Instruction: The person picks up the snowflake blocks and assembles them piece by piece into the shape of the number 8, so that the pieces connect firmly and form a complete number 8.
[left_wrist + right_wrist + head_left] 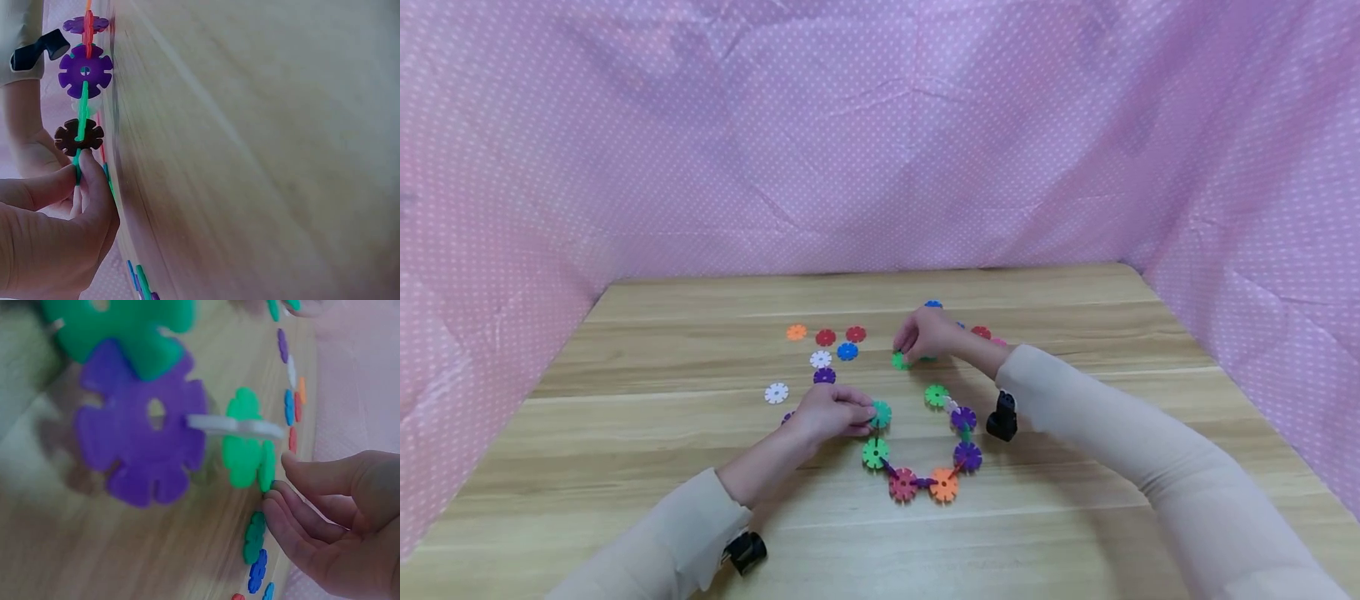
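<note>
A chain of interlocked slotted plastic discs curves in a U on the table, with an orange disc (944, 485) at its near side. My left hand (835, 411) pinches a teal green disc (881, 414) at the chain's left end, beside a brown disc (79, 137). Farther back, my right hand (927, 335) reaches over the table, its thumb and fingertips at the rim of a loose light green disc (900, 361). Another light green disc (936, 396) forms the chain's right end, joined through a white disc (234, 426) to a purple disc (147, 425).
Loose discs lie left of centre, among them a white disc (777, 393), an orange disc (797, 332) and a blue disc (847, 352). Behind and beside the right hand are a blue disc (933, 304) and a red disc (981, 332). Pink dotted cloth (880, 150) surrounds the wooden table (647, 375).
</note>
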{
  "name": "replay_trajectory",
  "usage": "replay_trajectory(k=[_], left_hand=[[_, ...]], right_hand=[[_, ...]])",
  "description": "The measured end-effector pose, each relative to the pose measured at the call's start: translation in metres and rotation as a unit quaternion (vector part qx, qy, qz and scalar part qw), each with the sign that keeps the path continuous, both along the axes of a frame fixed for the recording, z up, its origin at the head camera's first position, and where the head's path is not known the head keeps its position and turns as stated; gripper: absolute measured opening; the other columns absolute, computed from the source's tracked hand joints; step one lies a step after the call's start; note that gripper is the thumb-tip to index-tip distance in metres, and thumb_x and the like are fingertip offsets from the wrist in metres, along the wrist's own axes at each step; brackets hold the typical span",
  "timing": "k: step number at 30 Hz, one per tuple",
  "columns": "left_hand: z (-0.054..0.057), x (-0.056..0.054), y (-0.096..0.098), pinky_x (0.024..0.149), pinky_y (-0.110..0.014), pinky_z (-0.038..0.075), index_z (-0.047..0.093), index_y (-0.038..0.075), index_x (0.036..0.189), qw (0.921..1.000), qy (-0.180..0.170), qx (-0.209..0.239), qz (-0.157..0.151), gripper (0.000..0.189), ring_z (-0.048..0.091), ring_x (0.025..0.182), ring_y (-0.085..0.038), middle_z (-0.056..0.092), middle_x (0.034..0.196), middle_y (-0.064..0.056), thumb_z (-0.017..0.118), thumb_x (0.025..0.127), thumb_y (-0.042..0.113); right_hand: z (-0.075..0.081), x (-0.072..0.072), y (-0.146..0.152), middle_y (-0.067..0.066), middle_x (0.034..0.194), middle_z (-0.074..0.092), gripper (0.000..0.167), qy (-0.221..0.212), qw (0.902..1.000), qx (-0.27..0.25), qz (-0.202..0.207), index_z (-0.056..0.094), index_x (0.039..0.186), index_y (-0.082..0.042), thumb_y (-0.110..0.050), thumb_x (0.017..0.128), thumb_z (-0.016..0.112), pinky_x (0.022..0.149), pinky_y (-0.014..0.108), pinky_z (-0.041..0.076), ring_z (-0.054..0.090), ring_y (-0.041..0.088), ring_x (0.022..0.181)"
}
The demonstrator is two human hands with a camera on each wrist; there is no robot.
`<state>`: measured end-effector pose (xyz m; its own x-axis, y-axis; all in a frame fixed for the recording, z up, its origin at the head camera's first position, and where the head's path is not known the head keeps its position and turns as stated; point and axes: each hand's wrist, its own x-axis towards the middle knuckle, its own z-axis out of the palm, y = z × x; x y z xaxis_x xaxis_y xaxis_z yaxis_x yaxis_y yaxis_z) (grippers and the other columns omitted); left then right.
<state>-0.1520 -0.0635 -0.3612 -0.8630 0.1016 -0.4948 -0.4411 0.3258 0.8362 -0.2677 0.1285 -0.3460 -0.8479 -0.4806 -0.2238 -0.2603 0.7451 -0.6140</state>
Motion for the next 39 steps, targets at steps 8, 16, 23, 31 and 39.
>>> replay_trajectory(k=[8, 16, 23, 31, 39], left_hand=[[0.000, -0.002, 0.000, 0.076, -0.026, 0.060, 0.069, 0.002, 0.103, 1.0000, -0.006, -0.001, 0.002, 0.015, 0.068, 0.071, -0.011, 0.073, 0.095, -0.011, 0.065, 0.090, 0.007], [-0.001, -0.002, 0.000, 0.075, -0.026, 0.060, 0.068, 0.001, 0.103, 0.9999, -0.006, 0.007, 0.005, 0.016, 0.068, 0.071, -0.011, 0.073, 0.096, -0.012, 0.066, 0.088, 0.005], [0.000, -0.001, 0.000, 0.074, -0.025, 0.060, 0.069, 0.002, 0.103, 0.9999, -0.007, 0.005, 0.006, 0.016, 0.068, 0.071, -0.011, 0.073, 0.095, -0.012, 0.066, 0.088, 0.005], [0.000, -0.001, 0.001, 0.075, -0.025, 0.060, 0.069, 0.002, 0.103, 0.9999, -0.009, 0.003, 0.005, 0.016, 0.068, 0.072, -0.011, 0.073, 0.096, -0.012, 0.066, 0.088, 0.005], [-0.001, -0.002, 0.001, 0.075, -0.025, 0.060, 0.068, 0.002, 0.104, 0.9999, -0.012, 0.002, 0.005, 0.017, 0.068, 0.073, -0.012, 0.072, 0.096, -0.012, 0.066, 0.088, 0.005]], right_hand=[[-0.002, 0.007, -0.005, 0.010, 0.089, 0.074, 0.023, 0.044, 0.9962, 0.047, 0.058, 0.075, 0.091, -0.002, -0.003, 0.070, 0.084, 0.073, 0.023, 0.057, 0.066, 0.014, 0.080], [-0.002, 0.008, -0.008, 0.007, 0.088, 0.072, 0.020, 0.060, 0.9887, 0.105, 0.089, 0.072, 0.089, -0.006, -0.011, 0.073, 0.084, 0.073, 0.021, 0.056, 0.063, 0.012, 0.078], [0.000, 0.010, -0.008, 0.005, 0.089, 0.069, 0.027, 0.046, 0.9876, 0.123, 0.086, 0.070, 0.090, -0.007, -0.015, 0.070, 0.086, 0.072, 0.021, 0.053, 0.060, 0.012, 0.079], [0.000, 0.012, -0.005, 0.004, 0.085, 0.069, 0.025, 0.016, 0.9948, 0.077, 0.064, 0.069, 0.088, -0.008, -0.012, 0.070, 0.086, 0.068, 0.019, 0.051, 0.059, 0.012, 0.076], [0.003, 0.026, 0.001, 0.006, 0.076, 0.075, 0.008, 0.036, 0.9931, -0.017, 0.110, 0.077, 0.082, -0.007, -0.007, 0.075, 0.081, 0.060, 0.017, 0.053, 0.062, 0.003, 0.064]])
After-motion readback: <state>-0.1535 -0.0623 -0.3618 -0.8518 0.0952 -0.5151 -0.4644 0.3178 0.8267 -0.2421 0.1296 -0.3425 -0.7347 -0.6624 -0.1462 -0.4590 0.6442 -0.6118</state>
